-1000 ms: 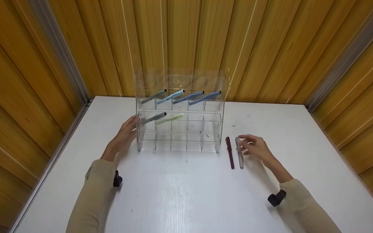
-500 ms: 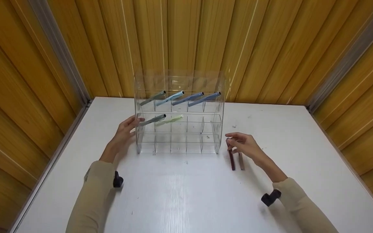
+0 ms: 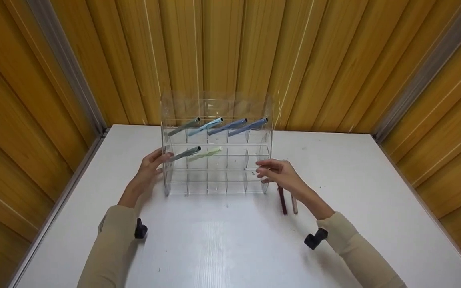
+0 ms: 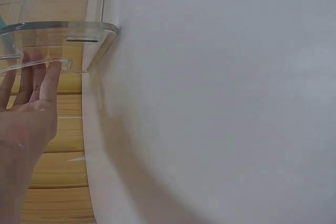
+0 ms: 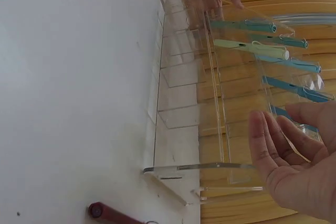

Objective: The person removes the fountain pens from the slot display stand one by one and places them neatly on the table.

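A clear acrylic pen rack (image 3: 217, 188) stands at the table's back edge. My left hand (image 3: 146, 170) touches its left side panel, its fingers (image 4: 51, 80) straight against the panel. At the right front edge is my right hand (image 3: 280, 174), fingers loosely bent and nothing between them. Several blue and green pens slant in the upper tier, among them a light blue pen (image 3: 206, 127). The tier below holds a grey-green pen (image 3: 185, 154) and a light green pen (image 3: 206, 153). A dark red pen (image 3: 282, 201) and a pale pinkish-grey pen (image 3: 294, 205) lie right of the rack, partly hidden by my right hand.
The white table (image 3: 214, 248) fills the front. A wood-patterned wall (image 3: 222, 48) rises right behind the rack, with similar panels on both sides. Black wrist cameras (image 3: 315, 239) sit at both sleeves.
My right hand has moved left from the pale pen, over the dark red pen, to the rack's right edge. My left hand stays at the rack's left side. The head view has shifted slightly.
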A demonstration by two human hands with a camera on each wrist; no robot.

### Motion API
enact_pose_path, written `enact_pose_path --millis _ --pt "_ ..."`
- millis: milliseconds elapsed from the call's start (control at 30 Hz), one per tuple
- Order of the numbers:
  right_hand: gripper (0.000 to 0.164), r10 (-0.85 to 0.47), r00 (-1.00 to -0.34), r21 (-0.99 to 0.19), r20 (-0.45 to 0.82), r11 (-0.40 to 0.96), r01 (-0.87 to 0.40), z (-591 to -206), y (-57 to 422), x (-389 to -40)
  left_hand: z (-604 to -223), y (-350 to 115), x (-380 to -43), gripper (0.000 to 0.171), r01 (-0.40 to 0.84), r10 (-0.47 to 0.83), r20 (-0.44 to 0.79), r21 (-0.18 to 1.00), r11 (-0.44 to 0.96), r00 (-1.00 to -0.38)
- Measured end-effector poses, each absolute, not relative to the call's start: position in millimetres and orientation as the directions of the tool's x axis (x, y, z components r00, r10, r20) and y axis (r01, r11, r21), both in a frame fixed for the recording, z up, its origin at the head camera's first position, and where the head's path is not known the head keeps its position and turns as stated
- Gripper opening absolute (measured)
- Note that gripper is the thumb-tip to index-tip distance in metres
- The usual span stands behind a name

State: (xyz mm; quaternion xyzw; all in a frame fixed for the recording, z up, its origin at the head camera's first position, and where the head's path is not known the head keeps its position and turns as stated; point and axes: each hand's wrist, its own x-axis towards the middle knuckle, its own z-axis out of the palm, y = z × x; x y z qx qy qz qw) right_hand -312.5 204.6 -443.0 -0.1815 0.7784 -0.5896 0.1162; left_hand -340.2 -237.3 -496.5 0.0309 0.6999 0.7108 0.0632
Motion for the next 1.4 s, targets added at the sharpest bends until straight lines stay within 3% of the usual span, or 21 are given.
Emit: enact_pose_path --millis 767,1167,1400 --pt "0.045 -0.403 -0.911 -0.994 0.092 0.016 -0.107 -433 100 -323 -504 -240 -334 0.064 -0.023 0.137 -0.022 1.000 -0.004 -0.990" --pt "0.050 -0.390 -0.921 -1.000 -0.011 -0.003 0.013 -430 70 -330 -504 -240 -337 0.070 -0.040 0.147 -0.035 0.999 -0.031 -0.989" --pt "0.047 -0.375 -0.927 -1.000 0.016 -0.006 -0.015 -437 59 -331 -507 -240 -335 0.070 -0.054 0.143 -0.046 0.997 -0.056 -0.989"
